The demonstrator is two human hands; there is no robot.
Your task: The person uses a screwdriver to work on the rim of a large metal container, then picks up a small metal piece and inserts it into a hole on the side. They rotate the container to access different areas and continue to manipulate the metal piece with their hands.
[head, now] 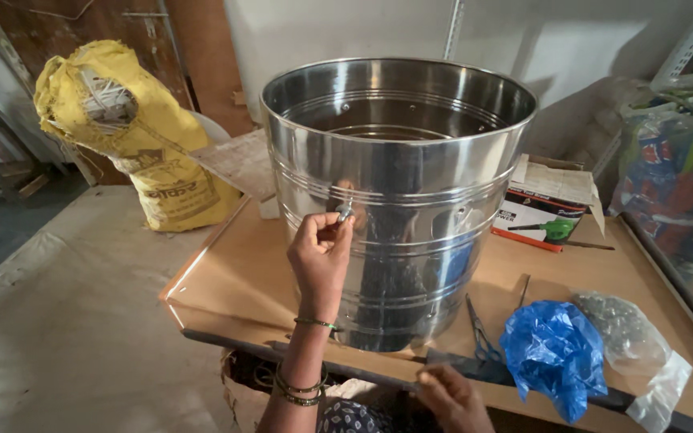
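A small metal fitting (345, 212) is pinched in the fingers of the left hand (320, 255) and pressed against the wall of the large steel drum (399, 192), centre frame on the counter (234, 273). The right hand (452, 397), loosely curled and empty, is rested at the counter's near edge, bottom centre, beside scissors (481, 337) and a blue bag (553, 353).

We see the left hand (320, 255) pinching a small metal fitting (345, 212) against the outer wall of a big shiny steel drum (399, 200) standing on the wooden table (234, 273). The right hand (452, 397) rests low at the table's near edge. Scissors (479, 333), a blue plastic bag (553, 353) and a clear bag (627, 333) lie to the right; a yellow sack (134, 136) stands left.
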